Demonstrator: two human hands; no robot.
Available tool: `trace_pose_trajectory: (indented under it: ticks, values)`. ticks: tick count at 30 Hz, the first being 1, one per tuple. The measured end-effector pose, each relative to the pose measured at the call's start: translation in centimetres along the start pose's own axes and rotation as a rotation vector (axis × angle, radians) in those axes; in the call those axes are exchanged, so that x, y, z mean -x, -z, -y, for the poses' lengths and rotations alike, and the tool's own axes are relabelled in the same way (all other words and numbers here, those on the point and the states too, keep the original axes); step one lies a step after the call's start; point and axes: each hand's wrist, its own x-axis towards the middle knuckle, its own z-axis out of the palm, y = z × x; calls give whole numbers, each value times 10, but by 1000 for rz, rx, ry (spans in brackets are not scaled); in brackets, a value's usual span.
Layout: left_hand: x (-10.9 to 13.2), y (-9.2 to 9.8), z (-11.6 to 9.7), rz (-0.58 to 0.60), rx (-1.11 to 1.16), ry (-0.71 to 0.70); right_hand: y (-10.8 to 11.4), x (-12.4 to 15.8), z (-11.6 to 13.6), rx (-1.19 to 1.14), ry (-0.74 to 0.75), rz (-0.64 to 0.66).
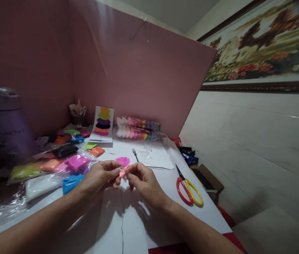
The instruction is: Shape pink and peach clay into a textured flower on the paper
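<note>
Between the fingertips of my left hand (106,173) and my right hand (143,181) is a piece of salmon-pink modelling clay (123,172). Both hands pinch it, one from each side, above the white paper. Just beyond it lies a ridged magenta clay piece (123,161) with a rounded outline; whether the two touch I cannot tell. A thin dark wire or thread (122,215) runs from below the fingers toward the front edge. Behind my right hand lies a small dark fork (135,154).
Scissors (186,188) with red and yellow handles lie at right. Bagged clay packets (77,162) crowd the left side, near a purple tumbler (3,127). A card with stacked colour bands (102,123) leans at the back beside packs of coloured clay (138,129).
</note>
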Motion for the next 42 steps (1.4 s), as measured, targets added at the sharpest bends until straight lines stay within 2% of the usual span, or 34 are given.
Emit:
trace_pose_trajectory:
  ticks: [5,8,15,18,21,25,27,30,34,37,39,42]
  values:
    - [3,1,-6,167,67,68,-3,2,-2,-11,-31,-27]
    - [6,-2,-8,198,77,54,-1,-2,-5,-108,-46,-59]
    - [6,-4,-1,126,-43,-46,2,-6,-4,-103,5,-169]
    - [0,-2,6,75,-129,-104,0,-4,-5,-122,-32,-138]
    - [-5,0,11,85,-193,-164,-2,-3,-6,-157,-64,-100]
    - [-4,-2,11,52,-241,-227,-5,0,-3,-191,-3,-50]
    - [-1,-4,9,13,-256,-211,-7,3,-2,-170,23,-26]
    - [2,-5,7,-20,-201,-107,-9,6,0,-44,46,-39]
    - [3,-5,9,-104,-5,-58,-12,9,-2,258,124,-145]
    - [3,-5,13,-164,111,-37,-13,9,-3,353,165,-194]
    - [3,-5,13,-116,167,-11,-14,9,-2,335,146,-199]
    - [5,-6,10,75,218,33,-16,8,1,240,78,-216]
